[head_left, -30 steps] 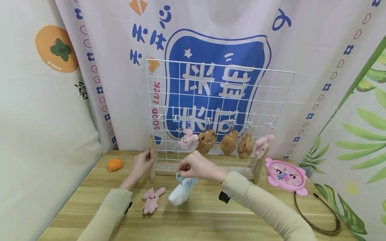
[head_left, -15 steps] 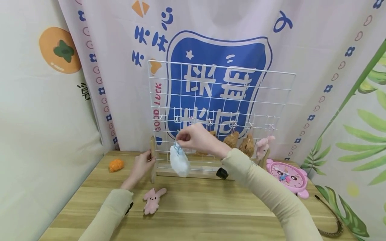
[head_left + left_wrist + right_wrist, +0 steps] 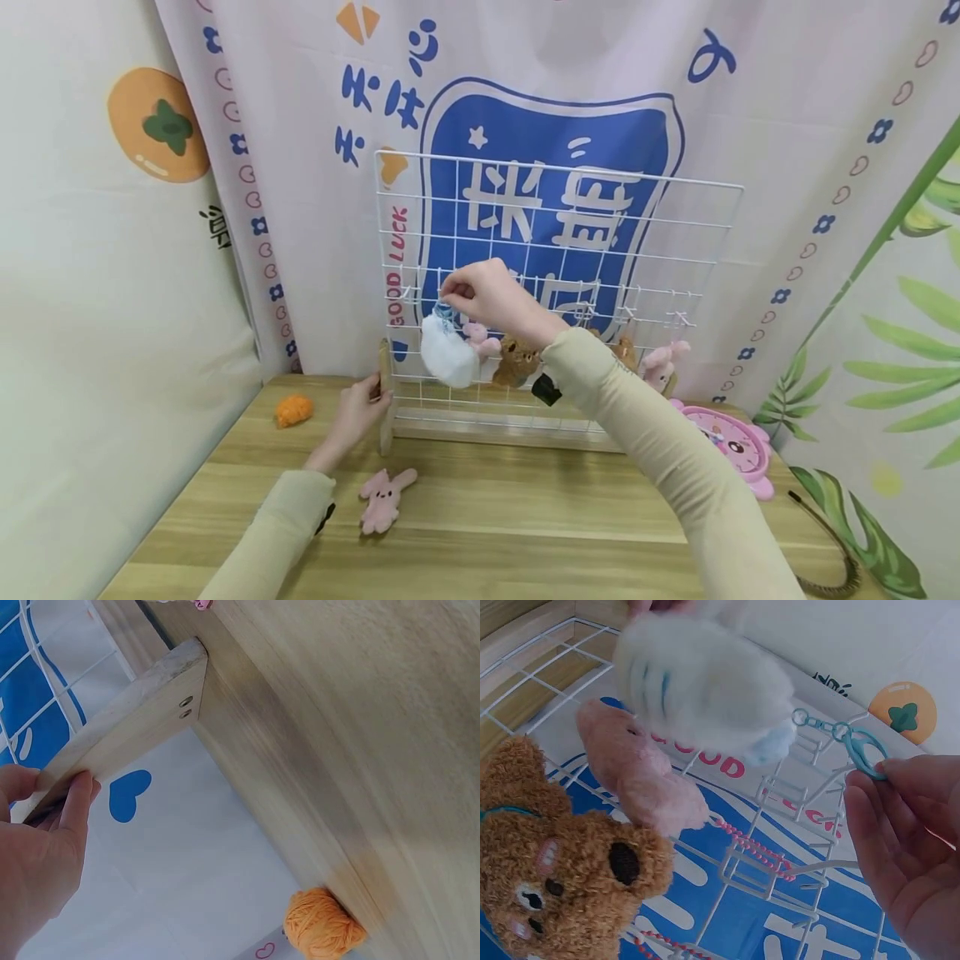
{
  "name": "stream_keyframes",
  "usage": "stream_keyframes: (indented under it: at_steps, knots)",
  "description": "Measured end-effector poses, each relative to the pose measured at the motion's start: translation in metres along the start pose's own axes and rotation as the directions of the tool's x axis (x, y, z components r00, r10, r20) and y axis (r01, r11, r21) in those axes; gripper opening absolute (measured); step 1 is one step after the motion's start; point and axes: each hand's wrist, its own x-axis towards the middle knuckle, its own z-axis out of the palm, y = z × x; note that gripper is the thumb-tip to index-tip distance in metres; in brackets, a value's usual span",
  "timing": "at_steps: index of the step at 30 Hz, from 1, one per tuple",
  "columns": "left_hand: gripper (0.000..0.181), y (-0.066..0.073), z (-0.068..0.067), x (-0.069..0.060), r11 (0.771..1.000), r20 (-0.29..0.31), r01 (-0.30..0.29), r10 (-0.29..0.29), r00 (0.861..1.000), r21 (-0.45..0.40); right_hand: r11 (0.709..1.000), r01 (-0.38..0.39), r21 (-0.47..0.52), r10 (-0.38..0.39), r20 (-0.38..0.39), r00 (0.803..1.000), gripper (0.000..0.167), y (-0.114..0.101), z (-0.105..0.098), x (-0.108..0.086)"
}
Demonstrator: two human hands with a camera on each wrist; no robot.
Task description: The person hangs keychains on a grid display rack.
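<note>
My right hand (image 3: 498,298) pinches the blue clasp (image 3: 867,756) of a plush keychain, white with light blue (image 3: 448,357), between thumb and fingers. The plush hangs by the clasp before the left part of a white wire grid (image 3: 558,171), close to its hooks (image 3: 787,793). A pink rabbit plush (image 3: 634,769) and a brown bear plush (image 3: 577,862) hang beside it. My left hand (image 3: 358,417) grips the wooden side post (image 3: 127,712) of the grid's stand, thumb on one face and fingers on the other.
Another pink rabbit plush (image 3: 381,502) lies on the wooden table in front of the stand. An orange yarn ball (image 3: 294,410) sits at the left. On the right are a pink clock (image 3: 738,450), partly behind my sleeve, and a thin brown curved band (image 3: 832,537).
My right hand has raised the plush keychain from near the tabletop up to the grid's row of hooks. My left hand keeps its hold on the post.
</note>
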Motion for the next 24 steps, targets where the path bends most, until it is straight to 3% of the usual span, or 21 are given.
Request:
stream_keyframes:
  at_steps: [24]
  knots:
    - [0.03,0.005,-0.002,0.0,0.999,0.012,0.033,-0.033,0.999,0.002,0.992,-0.027,-0.121,0.033,0.046,0.998,0.016,0.012,0.006,0.017]
